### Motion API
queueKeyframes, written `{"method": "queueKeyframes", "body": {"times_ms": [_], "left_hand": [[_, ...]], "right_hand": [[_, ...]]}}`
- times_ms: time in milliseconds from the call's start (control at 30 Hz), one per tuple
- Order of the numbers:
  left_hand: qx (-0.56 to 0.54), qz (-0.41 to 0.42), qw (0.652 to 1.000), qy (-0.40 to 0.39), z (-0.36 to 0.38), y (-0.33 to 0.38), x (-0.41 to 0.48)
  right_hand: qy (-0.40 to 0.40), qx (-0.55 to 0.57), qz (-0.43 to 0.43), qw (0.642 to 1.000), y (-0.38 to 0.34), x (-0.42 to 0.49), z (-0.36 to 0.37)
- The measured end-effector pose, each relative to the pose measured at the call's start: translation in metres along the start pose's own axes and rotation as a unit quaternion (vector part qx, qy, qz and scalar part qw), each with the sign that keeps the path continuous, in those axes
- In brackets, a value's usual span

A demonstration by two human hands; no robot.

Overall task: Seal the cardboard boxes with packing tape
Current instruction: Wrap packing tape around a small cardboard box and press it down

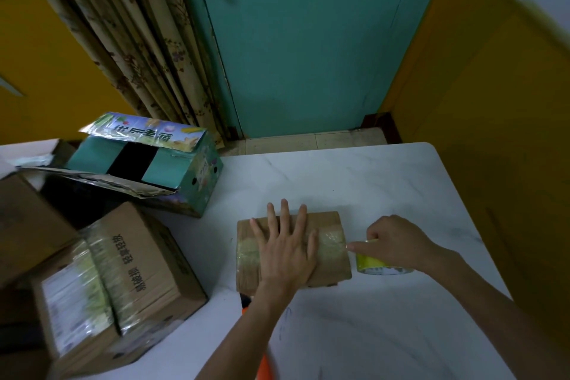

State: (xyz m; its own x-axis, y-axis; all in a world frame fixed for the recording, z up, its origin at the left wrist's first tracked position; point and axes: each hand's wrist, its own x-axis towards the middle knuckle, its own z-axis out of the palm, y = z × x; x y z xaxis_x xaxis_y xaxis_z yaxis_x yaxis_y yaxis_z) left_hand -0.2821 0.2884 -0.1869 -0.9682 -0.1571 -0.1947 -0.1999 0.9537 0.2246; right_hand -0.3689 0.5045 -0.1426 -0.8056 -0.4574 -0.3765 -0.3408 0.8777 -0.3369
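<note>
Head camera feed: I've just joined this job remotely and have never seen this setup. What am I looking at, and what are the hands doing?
There is no machine: a person wears one camera on the head, looking down at their own bare hands. The left hand lies flat, fingers spread, on a small cardboard box on the white table. The right hand holds a roll of packing tape at the box's right end. To the left sit a taped brown box and an open green printed box.

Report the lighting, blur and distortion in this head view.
Head view: dim, with a greenish cast; glare glints on the tape across the small box; the yellow panel at right is motion-smeared; wide-angle bending tilts the door and curtain.
</note>
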Motion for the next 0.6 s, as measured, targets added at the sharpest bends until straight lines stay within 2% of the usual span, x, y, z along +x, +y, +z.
{"method": "queueKeyframes", "body": {"times_ms": [167,300,433,500,600], "left_hand": [[0.020,0.011,1.000,0.006,0.002,-0.001,0.000],[0.023,-0.005,0.999,-0.034,-0.011,0.013,0.007],[0.016,0.038,0.999,-0.010,-0.001,0.028,0.006],[0.024,0.043,0.999,0.011,0.004,0.027,0.008],[0.017,0.038,0.999,0.001,0.000,0.026,0.007]], "right_hand": [[0.008,-0.008,-0.010,1.000,0.003,0.002,0.003],[0.017,0.015,-0.002,1.000,0.005,0.000,0.019],[0.007,0.016,0.000,1.000,0.001,-0.003,0.018],[0.015,0.022,0.013,1.000,0.002,-0.004,0.008],[0.022,-0.006,0.001,1.000,0.000,-0.005,-0.001]]}}
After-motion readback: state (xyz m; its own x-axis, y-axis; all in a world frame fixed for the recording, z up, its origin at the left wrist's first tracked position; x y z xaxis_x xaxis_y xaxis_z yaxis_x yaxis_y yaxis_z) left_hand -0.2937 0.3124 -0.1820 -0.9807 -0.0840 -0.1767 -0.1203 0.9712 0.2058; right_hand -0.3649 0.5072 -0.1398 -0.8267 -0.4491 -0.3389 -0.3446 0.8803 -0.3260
